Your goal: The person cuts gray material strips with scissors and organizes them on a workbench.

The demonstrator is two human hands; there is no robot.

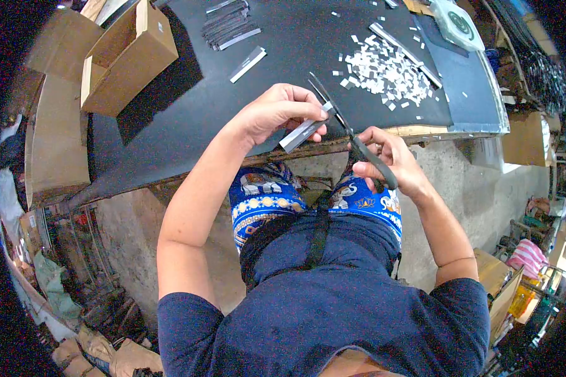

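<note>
My left hand (282, 112) grips a flat grey strip (302, 132) at the near edge of the black table (170, 113). My right hand (390, 160) holds black scissors (346, 125); their blades stand apart around the strip's far end. A heap of small white cut pieces (390, 72) lies on the table beyond the scissors. A bundle of dark strips (227, 25) and one loose strip (248, 64) lie farther back.
An open cardboard box (127, 56) stands at the table's left. A long strip (404, 51) lies across the white pieces. A dark mat (465, 81) and a white round object (458, 24) sit at the right. Boxes and clutter fill the floor around.
</note>
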